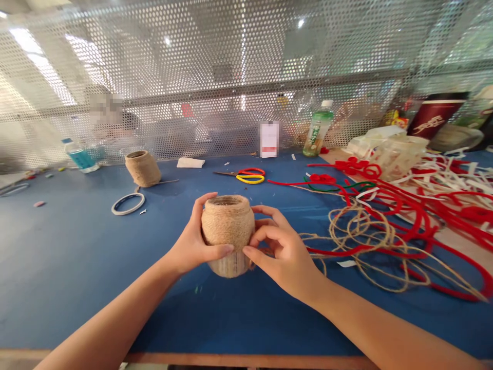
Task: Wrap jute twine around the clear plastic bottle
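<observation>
A round jar (227,226) wrapped in jute twine stands upright in front of me, above or on the blue table. Twine covers its neck and upper body, while the lower part shows a pale, striped bare surface. My left hand (200,239) is closed around the jar's left side, thumb across its front. At the right side, my right hand (279,246) has thumb and forefinger pinched at the lowest edge of the winding, where the twine lies. Loose twine (362,228) trails from behind that hand into a tangled heap on the right.
Scissors (250,176) with red and yellow handles lie beyond the jar. Farther left are a second twine-wrapped jar (142,168) and a tape roll (128,204). Red cords (419,210) spread over the right side. A green bottle (319,128) stands by the perforated metal screen (215,61).
</observation>
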Motion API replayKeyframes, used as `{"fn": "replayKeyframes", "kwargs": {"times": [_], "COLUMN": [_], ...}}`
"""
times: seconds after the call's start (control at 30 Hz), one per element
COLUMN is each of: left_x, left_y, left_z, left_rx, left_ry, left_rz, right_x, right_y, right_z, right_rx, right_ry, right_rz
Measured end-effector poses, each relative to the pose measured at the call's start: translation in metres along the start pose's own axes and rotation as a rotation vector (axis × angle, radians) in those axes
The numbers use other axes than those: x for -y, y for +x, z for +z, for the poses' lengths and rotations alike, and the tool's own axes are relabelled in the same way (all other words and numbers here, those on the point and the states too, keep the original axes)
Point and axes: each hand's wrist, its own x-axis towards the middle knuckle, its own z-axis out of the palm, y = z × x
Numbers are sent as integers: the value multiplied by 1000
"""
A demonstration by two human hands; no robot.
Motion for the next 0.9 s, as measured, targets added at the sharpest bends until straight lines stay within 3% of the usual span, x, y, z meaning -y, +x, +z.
{"fn": "replayKeyframes", "kwargs": {"times": [0.3,0.5,0.9], "left_x": [3,1,-2], "left_y": [1,-4,-4], "left_z": [1,2,6], "left_rx": [23,-63,-113], "left_ry": [67,246,282], "left_rz": [17,34,22], "right_x": [3,5,5], "right_y": [1,1,1], "right_z": [-2,-1,-1], "right_rx": [-23,-17,4], "right_ry": [-68,-74,-141], "right_rz": [-9,15,-49]}}
